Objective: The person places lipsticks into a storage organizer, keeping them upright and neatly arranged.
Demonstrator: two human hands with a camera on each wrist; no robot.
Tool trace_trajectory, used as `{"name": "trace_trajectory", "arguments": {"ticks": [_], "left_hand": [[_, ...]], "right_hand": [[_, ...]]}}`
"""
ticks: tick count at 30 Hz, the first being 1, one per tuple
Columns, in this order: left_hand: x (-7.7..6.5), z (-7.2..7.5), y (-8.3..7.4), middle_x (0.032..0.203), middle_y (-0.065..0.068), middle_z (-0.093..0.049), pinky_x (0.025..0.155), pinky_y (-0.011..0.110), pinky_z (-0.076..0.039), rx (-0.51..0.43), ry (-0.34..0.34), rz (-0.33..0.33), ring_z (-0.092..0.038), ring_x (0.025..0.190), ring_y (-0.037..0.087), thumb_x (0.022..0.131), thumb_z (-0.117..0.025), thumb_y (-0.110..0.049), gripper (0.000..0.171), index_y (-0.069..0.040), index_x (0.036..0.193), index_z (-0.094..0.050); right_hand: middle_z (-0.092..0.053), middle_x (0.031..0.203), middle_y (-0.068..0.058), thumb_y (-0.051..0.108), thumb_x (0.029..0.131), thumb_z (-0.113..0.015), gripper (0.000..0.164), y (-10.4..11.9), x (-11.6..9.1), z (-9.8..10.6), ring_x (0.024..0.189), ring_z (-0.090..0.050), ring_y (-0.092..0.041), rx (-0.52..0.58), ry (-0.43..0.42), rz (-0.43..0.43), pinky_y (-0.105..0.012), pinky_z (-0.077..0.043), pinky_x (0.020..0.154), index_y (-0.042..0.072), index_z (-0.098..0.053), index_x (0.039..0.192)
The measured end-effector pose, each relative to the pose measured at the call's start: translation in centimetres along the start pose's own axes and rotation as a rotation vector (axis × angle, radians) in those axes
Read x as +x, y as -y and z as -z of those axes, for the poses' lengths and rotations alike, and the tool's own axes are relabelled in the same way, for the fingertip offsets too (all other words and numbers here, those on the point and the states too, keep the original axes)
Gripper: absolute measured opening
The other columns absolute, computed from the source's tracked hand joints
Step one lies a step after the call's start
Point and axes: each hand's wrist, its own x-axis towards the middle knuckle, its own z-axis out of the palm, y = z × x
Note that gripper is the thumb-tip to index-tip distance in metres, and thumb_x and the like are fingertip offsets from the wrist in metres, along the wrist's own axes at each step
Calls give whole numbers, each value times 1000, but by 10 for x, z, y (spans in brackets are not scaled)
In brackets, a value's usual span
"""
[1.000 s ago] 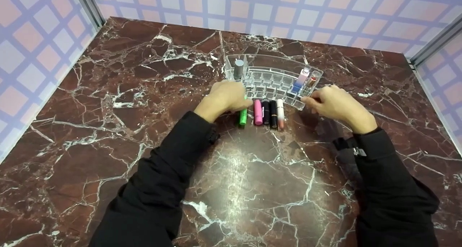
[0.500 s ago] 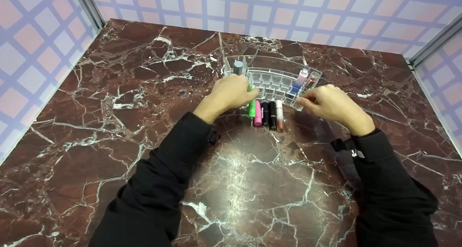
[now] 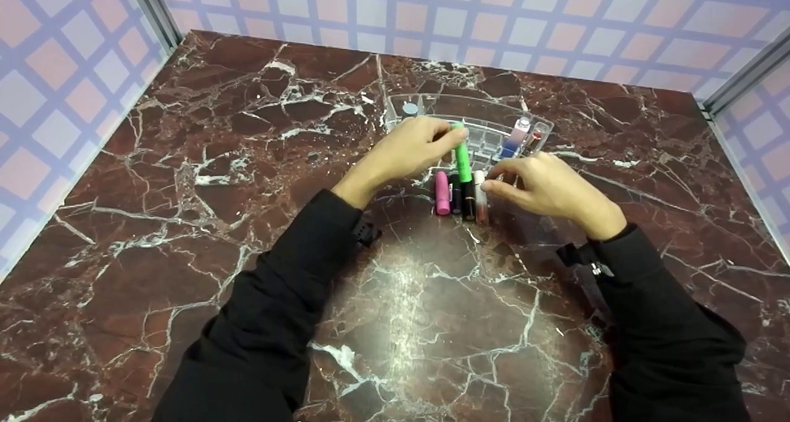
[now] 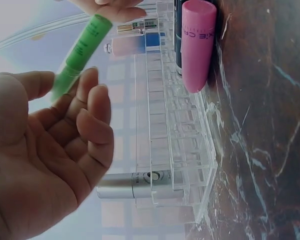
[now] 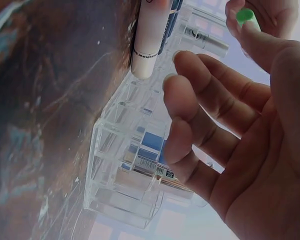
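Observation:
My left hand [image 3: 416,144] pinches a green lipstick tube [image 3: 462,160] by its upper end, between thumb and fingers. The tube is raised and tilted in front of the clear lipstick organizer [image 4: 160,110], its lower end overlapping a black tube [image 3: 469,206] in the head view. Close by on the right, my right hand [image 3: 543,184] holds nothing; its fingers are loosely bent, with the fingertips right at a white-and-rosy tube [image 3: 481,211]. A pink lipstick tube [image 3: 442,194] and another black tube [image 3: 456,201] lie in the same row on the table.
In the organizer stand a silver tube [image 4: 135,185] at the left end, and a pink-and-blue tube [image 3: 516,136] and a clear tube with red [image 3: 536,139] at the right. Patterned panels [image 3: 345,8] border the marbled table [image 3: 185,237].
My left hand has lifted the green lipstick tube from the left end of the row and carried it rightward. My right hand has moved left from the organizer's right corner towards the white-and-rosy tube.

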Motion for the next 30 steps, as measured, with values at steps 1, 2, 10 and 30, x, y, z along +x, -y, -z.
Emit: {"name": "trace_trajectory", "arguments": {"ticks": [1,2,10,30], "left_hand": [[0,-1,0,66,-6,-40,51,23,-29,-13,-4,-16,-32,54,8,110,-48,-43,43,-7,91,-65],[0,-1,0,66,-7,-39,51,23,-29,-25,-6,-27,-32,54,8,110,-49,-43,43,-8,90,-64],[2,-6,0,65,-8,-40,52,22,-29,-97,-4,-77,-32,54,7,109,-50,-41,39,-9,99,-69],[4,-15,0,70,-6,-47,55,22,-35,-119,45,-86,-39,58,7,109,-53,-37,33,-10,95,-66]], "right_hand": [[-67,72,0,36,104,-64,32,1,0,0,53,-54,-9,2,2,-7,-38,-53,61,7,-75,110],[-67,72,1,37,104,-64,33,1,0,0,55,-55,-8,5,4,-15,-37,-52,60,7,-75,111],[-63,68,1,35,102,-67,35,5,1,-3,52,-51,-9,14,-19,2,-38,-51,57,3,-72,118],[-47,61,8,25,103,-66,17,9,3,-6,47,-37,-5,62,-38,36,-29,-34,46,8,-64,100]]}}
